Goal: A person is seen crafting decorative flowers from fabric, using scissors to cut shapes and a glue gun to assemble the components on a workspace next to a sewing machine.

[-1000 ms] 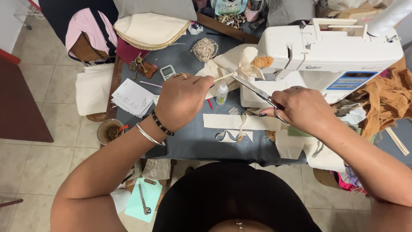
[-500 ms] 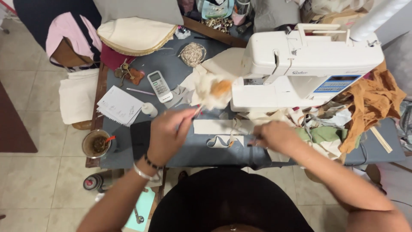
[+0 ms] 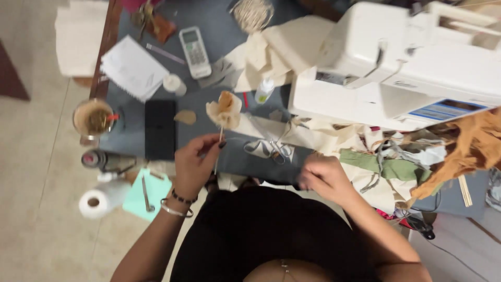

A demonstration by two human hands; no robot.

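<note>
The left hand pinches a thin wooden stick between thumb and fingertips, and at the top of that stick sits a small cream and tan fabric flower, held upright just in front of the white sewing machine and a little to its left. The right hand rests at the near edge of the dark grey table, below the sewing machine; its fingers are curled and blurred, so whether it holds anything cannot be told. A pair of scissors lies on a strip of cream cloth between the two hands, close under the machine's left end, touched by neither hand. Left of the sewing machine, further back, lie a white remote-like handset, a small white bottle and folded cream fabric. Well left of the machine sit a black flat case, a white notepad and a round cup at the table's edge. Beneath the machine's right side a heap of green, cream and rust-orange fabric scraps is piled. A roll of white tape lies on the floor far left of the machine
</note>
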